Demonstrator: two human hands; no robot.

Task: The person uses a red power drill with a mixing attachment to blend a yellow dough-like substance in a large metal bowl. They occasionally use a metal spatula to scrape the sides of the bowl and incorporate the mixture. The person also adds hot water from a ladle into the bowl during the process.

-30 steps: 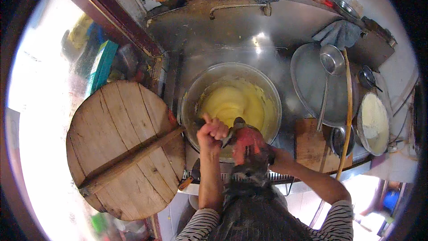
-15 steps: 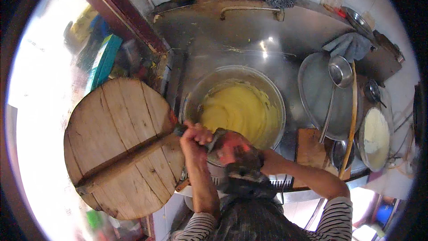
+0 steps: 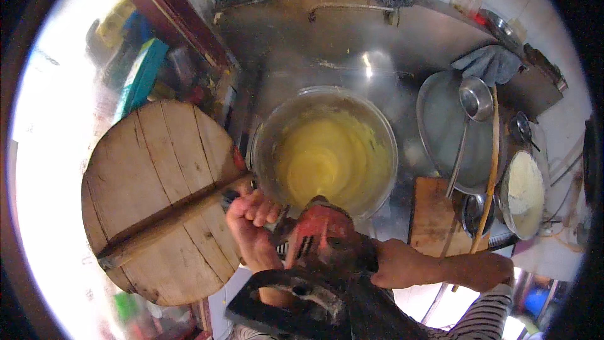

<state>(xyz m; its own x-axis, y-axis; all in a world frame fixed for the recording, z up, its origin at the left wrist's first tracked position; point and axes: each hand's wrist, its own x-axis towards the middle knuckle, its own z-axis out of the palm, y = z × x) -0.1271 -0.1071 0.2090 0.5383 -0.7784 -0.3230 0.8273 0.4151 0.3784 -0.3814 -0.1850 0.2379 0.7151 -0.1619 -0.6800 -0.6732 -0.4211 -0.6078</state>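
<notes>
Right now, from the head view, the fingers of my left hand (image 3: 255,216) are curled tight around the black side handle of a red-and-black power tool (image 3: 322,230). My right hand (image 3: 399,266) is up against the tool's right flank; its fingers are hidden behind the dark body, so I can't tell how they close. The tool's nose sits at the near rim of a round metal pot (image 3: 263,179), pointing in toward a smooth yellow mixture (image 3: 330,151) (swirled into a soft mound near the middle). To my left, beside the pot, is a round plank lid (image 3: 157,189) with a wooden bar across it. On my right, a metal ladle (image 3: 476,99) rests over a large pan (image 3: 434,116), a long wooden stick (image 3: 493,164) alongside; a bowl of pale powder (image 3: 525,182) stands farther right.
</notes>
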